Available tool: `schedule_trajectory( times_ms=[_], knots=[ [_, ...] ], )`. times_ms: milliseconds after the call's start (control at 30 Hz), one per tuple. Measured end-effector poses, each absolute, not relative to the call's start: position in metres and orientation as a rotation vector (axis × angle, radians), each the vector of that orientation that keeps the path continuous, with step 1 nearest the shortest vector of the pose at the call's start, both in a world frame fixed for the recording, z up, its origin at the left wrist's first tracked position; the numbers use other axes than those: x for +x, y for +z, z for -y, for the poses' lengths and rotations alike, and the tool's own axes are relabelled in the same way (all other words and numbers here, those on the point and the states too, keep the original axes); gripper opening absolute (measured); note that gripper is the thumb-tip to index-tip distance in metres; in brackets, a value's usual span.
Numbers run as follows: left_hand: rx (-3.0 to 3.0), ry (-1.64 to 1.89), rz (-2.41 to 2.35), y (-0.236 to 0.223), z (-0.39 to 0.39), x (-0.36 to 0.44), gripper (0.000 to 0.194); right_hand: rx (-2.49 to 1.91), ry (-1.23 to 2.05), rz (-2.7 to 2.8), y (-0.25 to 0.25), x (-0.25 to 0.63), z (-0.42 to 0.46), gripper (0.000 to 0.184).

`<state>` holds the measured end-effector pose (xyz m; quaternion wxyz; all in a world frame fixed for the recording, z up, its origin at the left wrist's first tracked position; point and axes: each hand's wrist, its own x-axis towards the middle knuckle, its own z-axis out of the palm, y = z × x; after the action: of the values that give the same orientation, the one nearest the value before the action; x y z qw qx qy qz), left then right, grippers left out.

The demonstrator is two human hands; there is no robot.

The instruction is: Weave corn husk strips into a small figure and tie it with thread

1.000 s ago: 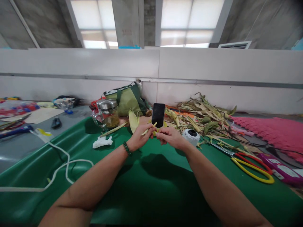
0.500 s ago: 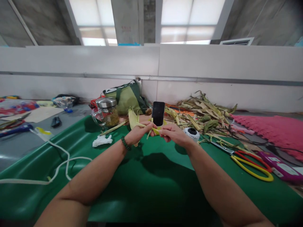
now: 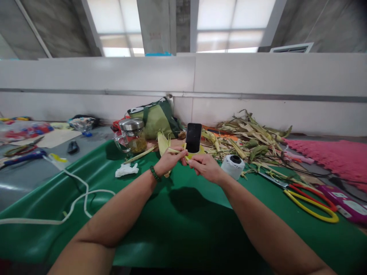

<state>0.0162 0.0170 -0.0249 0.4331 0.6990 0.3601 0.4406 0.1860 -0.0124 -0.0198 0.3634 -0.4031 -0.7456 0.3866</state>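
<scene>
Over the green mat, my left hand pinches narrow pale-green corn husk strips between thumb and fingers. My right hand, closed as well, grips the strips' other end close to my left fingertips. A broad corn husk piece stands just behind my left hand, partly hidden by it. Directly beyond my fingers a black phone leans upright in a yellow ring-shaped roll. To the right of my right hand stands a white spool of thread.
A lidded glass jug and a green bag stand back left, with crumpled tissue in front. Dry husks are heaped back right. Scissors with red and yellow handles lie right, and a white cord crosses the left side.
My right hand has drawn slightly down and nearer to my left, and the short strip hanging below my fingers no longer shows. The whole view has shifted a little.
</scene>
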Motion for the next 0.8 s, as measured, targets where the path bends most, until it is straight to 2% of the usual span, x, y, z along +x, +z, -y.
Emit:
schedule_trajectory(
  times_ms=[167,300,467,633,800],
  knots=[
    [1.429,0.995,-0.705,-0.027,-0.021,0.012,0.055,-1.033,1.159,1.793,-0.022,0.190,0.005,0.024],
    [1.408,1.016,-0.768,-0.032,-0.021,0.016,0.046,-0.994,1.153,1.832,-0.026,0.189,0.003,0.026],
    [1.704,1.207,-0.964,-0.035,-0.024,0.021,0.029,-1.035,0.971,1.979,-0.030,0.185,0.003,0.029],
    [1.786,1.328,-1.036,-0.032,-0.023,0.024,0.025,-1.065,0.757,2.025,-0.027,0.181,0.012,0.031],
    [1.461,1.252,-0.840,-0.027,-0.025,0.017,0.033,-1.038,0.931,1.906,-0.026,0.182,0.010,0.027]
  ],
)
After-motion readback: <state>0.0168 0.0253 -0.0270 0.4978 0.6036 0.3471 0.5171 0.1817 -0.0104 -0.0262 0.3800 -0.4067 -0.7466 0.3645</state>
